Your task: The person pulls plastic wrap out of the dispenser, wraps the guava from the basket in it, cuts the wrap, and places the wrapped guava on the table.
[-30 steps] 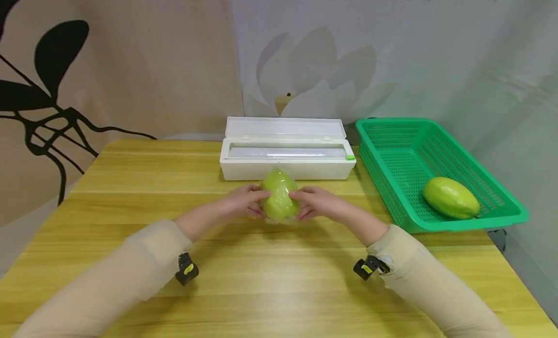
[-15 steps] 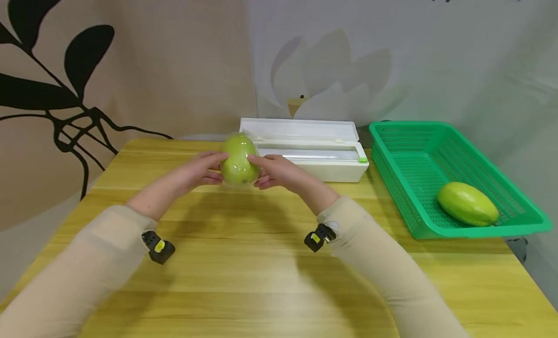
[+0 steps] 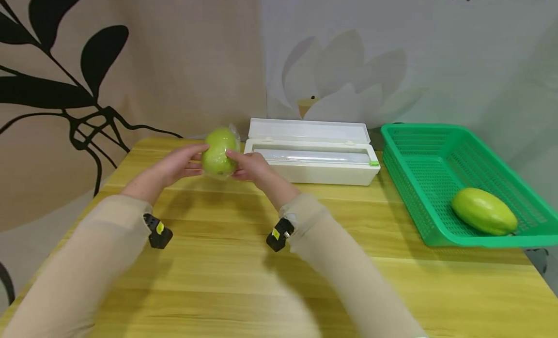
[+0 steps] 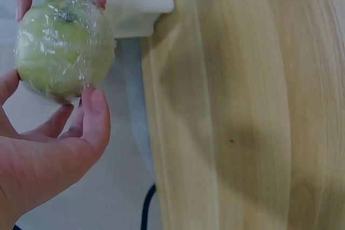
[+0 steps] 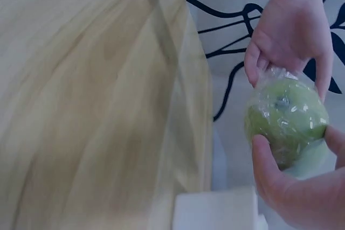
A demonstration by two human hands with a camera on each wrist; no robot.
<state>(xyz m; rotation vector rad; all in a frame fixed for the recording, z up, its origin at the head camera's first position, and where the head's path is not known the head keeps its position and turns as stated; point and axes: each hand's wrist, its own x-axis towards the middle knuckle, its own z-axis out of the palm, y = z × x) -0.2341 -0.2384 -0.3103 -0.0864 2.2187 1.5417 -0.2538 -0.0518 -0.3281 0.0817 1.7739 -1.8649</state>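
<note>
Head view: I see left hand (image 3: 179,163) and right hand (image 3: 252,168) gripping a film-wrapped fruit (image 3: 219,148). A white box (image 3: 324,174) stands near them.

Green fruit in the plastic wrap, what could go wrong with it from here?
It could slip: the wrapped fruit is up off the table, between the left grip and right grip, and its film looks slick. The film might peel, since an edge sticks out. The right grip may also bump the open white box, which looks close.
</note>
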